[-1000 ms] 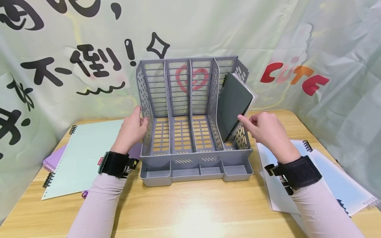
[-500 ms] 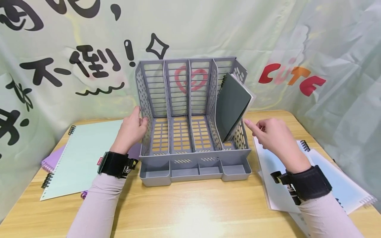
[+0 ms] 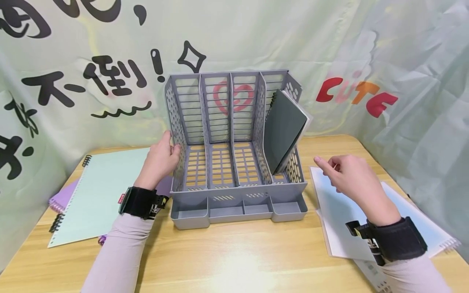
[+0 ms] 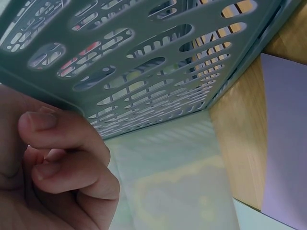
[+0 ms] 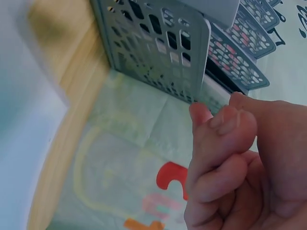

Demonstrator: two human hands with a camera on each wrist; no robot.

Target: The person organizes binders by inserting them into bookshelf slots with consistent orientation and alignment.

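Note:
A grey desktop file organizer [image 3: 238,189] with upright dividers stands mid-table. In its rightmost slot a dark-covered spiral notebook [image 3: 283,130] leans, spine to the back and its free edge tilted over the right wall. My left hand [image 3: 160,160] grips the front edge of the organizer's left side wall; in the left wrist view its curled fingers [image 4: 72,177] lie against the perforated wall [image 4: 144,62]. Off to the right of the organizer, my right hand [image 3: 351,179] hovers over pale blue notebooks [image 3: 337,228], fingers loosely curled, holding nothing.
On the left lie a mint-green spiral notebook [image 3: 99,191] and purple notebooks [image 3: 64,195] partly under it. Another blue notebook [image 3: 414,215] lies at the right. A printed cloth [image 3: 238,36] hangs behind the wooden table [image 3: 234,260]. Small trays [image 3: 225,211] form the organizer's front.
My right hand has let go of the dark notebook and moved right and toward me, over the blue notebooks. The notebook stays leaning in the slot. My left hand has kept its place.

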